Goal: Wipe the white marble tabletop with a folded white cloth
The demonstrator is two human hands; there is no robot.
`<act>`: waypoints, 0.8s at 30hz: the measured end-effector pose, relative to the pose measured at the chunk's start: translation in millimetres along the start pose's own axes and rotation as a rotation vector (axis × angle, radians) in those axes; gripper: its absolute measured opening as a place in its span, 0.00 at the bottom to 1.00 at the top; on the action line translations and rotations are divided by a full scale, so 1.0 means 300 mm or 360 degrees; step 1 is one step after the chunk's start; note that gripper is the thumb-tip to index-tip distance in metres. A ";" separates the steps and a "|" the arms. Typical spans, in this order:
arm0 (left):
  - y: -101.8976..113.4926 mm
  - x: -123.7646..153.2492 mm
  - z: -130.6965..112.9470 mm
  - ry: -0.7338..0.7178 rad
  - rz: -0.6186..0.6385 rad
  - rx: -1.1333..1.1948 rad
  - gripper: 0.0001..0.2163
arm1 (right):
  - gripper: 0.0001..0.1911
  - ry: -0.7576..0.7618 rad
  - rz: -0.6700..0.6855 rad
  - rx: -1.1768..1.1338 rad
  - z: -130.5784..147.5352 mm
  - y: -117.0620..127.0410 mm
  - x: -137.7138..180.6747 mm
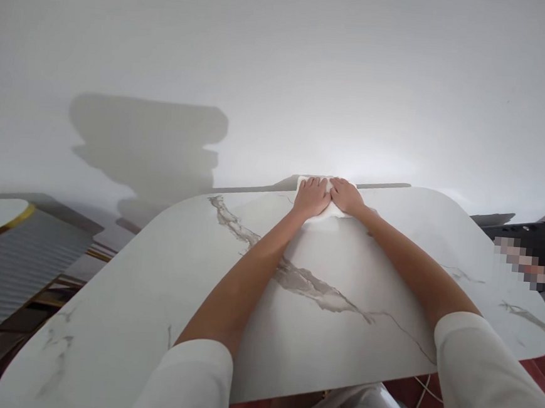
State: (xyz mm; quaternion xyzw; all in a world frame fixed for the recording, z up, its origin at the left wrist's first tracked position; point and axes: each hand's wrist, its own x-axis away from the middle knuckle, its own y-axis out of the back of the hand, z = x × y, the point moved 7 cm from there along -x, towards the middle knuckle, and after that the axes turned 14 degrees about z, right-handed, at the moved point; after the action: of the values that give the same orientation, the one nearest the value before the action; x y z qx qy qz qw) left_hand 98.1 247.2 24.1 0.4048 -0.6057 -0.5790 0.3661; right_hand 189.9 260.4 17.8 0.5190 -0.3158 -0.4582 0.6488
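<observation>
Head view: the left hand [311,197] and right hand [347,196] lie side by side, palms down and fingers stretched out flat on a white cloth [304,182]. Neither hand is curled around it; they press on it rather than grasp it. Flat palms likely spread the weight over the cloth and keep it tight against the surface. The cloth sits at the far edge of the table [152,295], close to the wall [283,73], which probably accounts for both arms being extended nearly straight. It looks small, soft and folded, with one corner peeking out past the left fingertips and a strip showing between the wrists; the rest is hidden. The tabletop is white marble with grey veins, bare around the hands. White sleeves [192,380] cover the upper arms.
</observation>
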 end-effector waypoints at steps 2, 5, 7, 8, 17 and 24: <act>-0.002 -0.011 -0.021 0.0001 -0.0010 -0.0002 0.22 | 0.23 0.0026 -0.0005 0.0008 -0.026 0.001 0.004; -0.007 -0.033 -0.082 -0.0025 -0.0008 0.0023 0.22 | 0.24 0.0016 -0.0008 0.0001 -0.092 0.014 0.030; -0.008 -0.053 -0.133 -0.0058 -0.0002 0.0037 0.21 | 0.25 -0.0059 -0.0006 -0.0014 -0.147 0.028 0.053; -0.008 -0.063 -0.155 -0.0076 -0.0003 0.0041 0.21 | 0.25 -0.0100 -0.0005 -0.0017 -0.171 0.034 0.063; -0.011 -0.034 -0.197 -0.0156 -0.0036 0.0055 0.23 | 0.27 -0.0118 -0.0100 0.0059 -0.178 0.031 0.124; -0.022 0.111 -0.229 -0.0159 0.0020 0.0051 0.25 | 0.29 -0.0151 -0.0036 0.0077 -0.100 0.007 0.268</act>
State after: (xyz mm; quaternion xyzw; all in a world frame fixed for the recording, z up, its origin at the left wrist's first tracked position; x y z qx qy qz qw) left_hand 147.9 189.0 21.1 0.3773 -0.6349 -0.5864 0.3327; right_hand 247.5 197.9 6.8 0.5158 -0.3512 -0.4819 0.6151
